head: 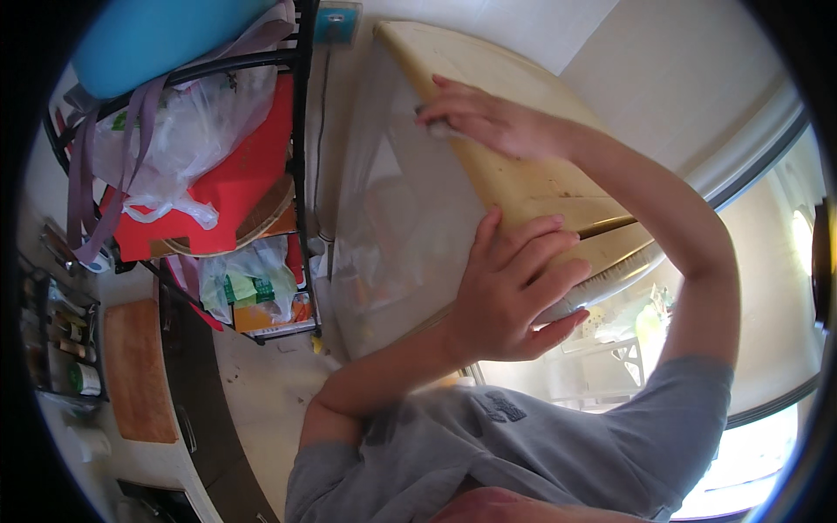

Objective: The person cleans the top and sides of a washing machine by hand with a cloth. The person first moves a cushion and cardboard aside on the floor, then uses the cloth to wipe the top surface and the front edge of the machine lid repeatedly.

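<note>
A large appliance that looks like a refrigerator (405, 216) stands before me, with a pale grey side and a yellowed top edge (556, 173). My right hand (490, 124) lies over that edge, its fingers bent round a small greyish pad (437, 125); blur hides what the pad is made of. Closer to my body, my left hand (516, 287) rests with spread fingers at the front corner of the appliance. Nothing shows in the left hand, though its palm is hidden. Beside its fingers run a dark gap and a pale, ribbed door gasket (608, 281).
Left of the appliance stands a black metal rack (304, 163) with plastic bags (189, 124), a red board (261, 150) and a blue container (163, 39). A cord hangs from a wall socket (337, 23). A wooden cutting board (137, 369) lies on the counter at far left.
</note>
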A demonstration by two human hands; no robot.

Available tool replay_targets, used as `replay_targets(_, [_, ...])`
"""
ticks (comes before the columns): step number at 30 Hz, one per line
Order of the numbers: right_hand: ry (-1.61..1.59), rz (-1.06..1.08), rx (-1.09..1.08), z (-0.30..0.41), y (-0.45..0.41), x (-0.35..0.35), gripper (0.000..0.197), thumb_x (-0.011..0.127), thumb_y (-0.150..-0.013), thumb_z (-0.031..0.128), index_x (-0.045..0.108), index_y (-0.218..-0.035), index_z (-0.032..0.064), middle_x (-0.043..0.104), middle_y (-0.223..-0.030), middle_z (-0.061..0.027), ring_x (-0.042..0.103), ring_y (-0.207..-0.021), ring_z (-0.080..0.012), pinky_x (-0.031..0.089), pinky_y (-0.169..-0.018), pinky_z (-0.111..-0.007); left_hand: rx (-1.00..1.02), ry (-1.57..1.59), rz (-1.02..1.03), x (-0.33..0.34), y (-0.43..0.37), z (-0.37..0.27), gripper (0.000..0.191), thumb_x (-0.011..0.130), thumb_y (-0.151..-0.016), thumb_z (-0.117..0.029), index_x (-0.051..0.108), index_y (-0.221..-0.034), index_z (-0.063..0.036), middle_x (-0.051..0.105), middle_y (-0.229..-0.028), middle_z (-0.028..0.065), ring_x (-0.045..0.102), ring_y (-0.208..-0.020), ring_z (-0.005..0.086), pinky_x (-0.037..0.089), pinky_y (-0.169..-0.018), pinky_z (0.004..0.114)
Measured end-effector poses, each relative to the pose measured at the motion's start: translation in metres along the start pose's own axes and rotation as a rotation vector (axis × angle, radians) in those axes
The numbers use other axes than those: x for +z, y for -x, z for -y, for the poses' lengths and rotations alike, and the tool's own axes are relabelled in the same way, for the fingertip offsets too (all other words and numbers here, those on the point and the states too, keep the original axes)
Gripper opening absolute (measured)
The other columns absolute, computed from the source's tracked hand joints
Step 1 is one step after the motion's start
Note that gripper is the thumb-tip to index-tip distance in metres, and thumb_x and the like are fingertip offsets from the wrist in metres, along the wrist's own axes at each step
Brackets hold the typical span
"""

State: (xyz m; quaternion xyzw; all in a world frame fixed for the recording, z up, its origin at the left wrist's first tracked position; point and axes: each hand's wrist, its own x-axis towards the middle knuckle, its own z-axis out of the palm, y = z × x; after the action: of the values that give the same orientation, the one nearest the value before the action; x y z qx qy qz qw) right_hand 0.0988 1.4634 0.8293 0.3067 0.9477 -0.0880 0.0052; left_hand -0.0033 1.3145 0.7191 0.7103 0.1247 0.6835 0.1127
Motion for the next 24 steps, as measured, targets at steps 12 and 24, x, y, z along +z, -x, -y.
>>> replay_targets(12, [-0.235, 0.176, 0.069, 0.031, 0.034, -0.007, 0.038, 0.036, -0.095, 0.026, 0.048, -0.126, 0.0087, 0.036, -0.139, -0.0046, 0.004, -0.139, -0.0262, 0.009, -0.111, -0.038, 0.028, -0.078, 0.003, -0.003, 0.002, 0.004, 0.039, 0.072, -0.068, -0.034, 0.061, -0.097, -0.0117, 0.057, -0.107, 0.0096, 0.054, -0.104, 0.0270, 0.027, -0.098, 0.048])
replay_targets(24, [-0.684, -0.284, 0.067, 0.041, 0.074, 0.003, 0.061, 0.059, -0.083, 0.004, 0.022, -0.132, 0.0117, 0.051, -0.123, -0.0139, 0.048, -0.114, -0.0192, 0.038, -0.097, -0.031, -0.195, -0.210, 0.091, -0.027, -0.062, 0.050, 0.036, 0.069, -0.077, -0.024, 0.059, -0.109, -0.0086, 0.052, -0.106, 0.0078, 0.051, -0.099, 0.0210, 0.041, -0.082, 0.031])
